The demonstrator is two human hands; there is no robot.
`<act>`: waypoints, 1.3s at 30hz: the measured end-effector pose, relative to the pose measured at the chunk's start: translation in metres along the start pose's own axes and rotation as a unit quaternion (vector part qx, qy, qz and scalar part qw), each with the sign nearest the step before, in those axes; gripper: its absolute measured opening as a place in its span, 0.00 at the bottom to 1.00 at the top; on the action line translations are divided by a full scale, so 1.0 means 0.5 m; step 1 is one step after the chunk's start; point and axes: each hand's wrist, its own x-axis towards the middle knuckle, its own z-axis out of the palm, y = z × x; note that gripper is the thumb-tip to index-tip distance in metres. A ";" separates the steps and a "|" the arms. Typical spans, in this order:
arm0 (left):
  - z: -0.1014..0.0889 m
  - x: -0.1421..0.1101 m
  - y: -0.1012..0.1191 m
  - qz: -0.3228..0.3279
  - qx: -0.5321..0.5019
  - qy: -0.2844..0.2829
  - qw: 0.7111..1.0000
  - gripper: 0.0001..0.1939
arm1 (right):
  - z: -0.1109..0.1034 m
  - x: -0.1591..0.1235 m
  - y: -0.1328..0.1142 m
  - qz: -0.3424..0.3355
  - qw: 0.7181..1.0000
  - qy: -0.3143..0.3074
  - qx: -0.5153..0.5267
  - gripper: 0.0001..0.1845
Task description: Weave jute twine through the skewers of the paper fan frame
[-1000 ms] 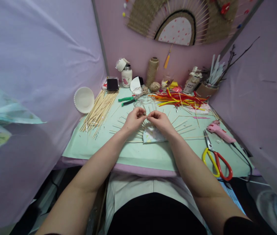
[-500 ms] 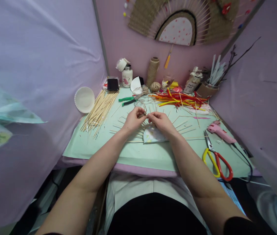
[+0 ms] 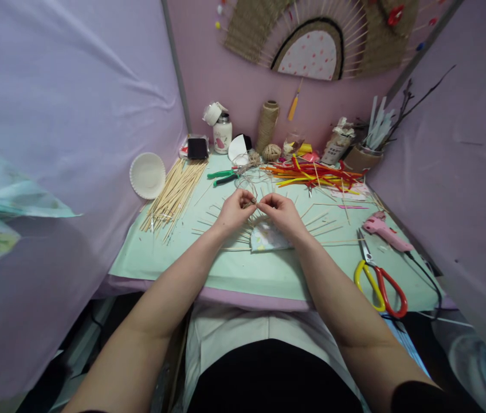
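Note:
Both hands meet above a half-round piece of pale floral cloth (image 3: pixel 264 238), from which thin wooden sticks (image 3: pixel 326 225) fan out over the table. My left hand (image 3: pixel 238 207) is closed on brown twine (image 3: pixel 248 202), a small bundle of which shows between its fingers. Fingertips pinched, my right hand (image 3: pixel 281 211) touches the left fingertips at the twine; the exact strand is too small to make out. Loose twine trails behind the hands toward green-handled pliers (image 3: pixel 222 175).
Left lie a heap of wooden sticks (image 3: pixel 174 198) and a white dish (image 3: pixel 147 175). Red and yellow pipe cleaners (image 3: pixel 316 174) spread at the back, before a twine spool (image 3: pixel 267 126). Scissors (image 3: pixel 380 281) and a pink glue gun (image 3: pixel 387 231) with its cord lie right.
My right hand has shifted slightly left, its fingertips now closer against the left hand's. The left hand stays nearly still, and the table things have not moved.

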 end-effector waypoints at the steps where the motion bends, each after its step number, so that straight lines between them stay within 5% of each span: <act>1: 0.000 0.000 -0.001 -0.003 0.010 -0.004 1.000 0.10 | 0.000 0.000 -0.001 -0.005 1.000 0.003 -0.010 0.10; 8: -0.002 -0.007 0.002 0.039 0.182 0.001 0.982 0.08 | 0.008 0.002 0.013 -0.035 0.999 -0.010 -0.034 0.09; 13: -0.001 -0.016 0.008 0.111 0.287 -0.008 0.952 0.08 | 0.011 0.001 0.015 0.000 0.998 -0.032 0.054 0.10; 17: -0.005 -0.008 -0.002 0.054 0.210 0.029 0.976 0.08 | 0.004 0.001 0.001 0.066 0.978 -0.051 0.191 0.13; 22: -0.009 0.006 -0.010 -0.029 0.047 0.053 0.997 0.07 | -0.005 0.001 -0.011 0.060 0.959 -0.065 0.271 0.14; 30: -0.010 -0.003 0.037 -0.199 -0.245 0.013 0.949 0.15 | -0.006 0.008 0.003 -0.045 0.995 0.073 0.059 0.10; 39: -0.014 0.007 0.037 -0.192 -0.300 0.064 0.932 0.13 | -0.005 0.003 -0.001 -0.076 0.994 0.081 0.001 0.10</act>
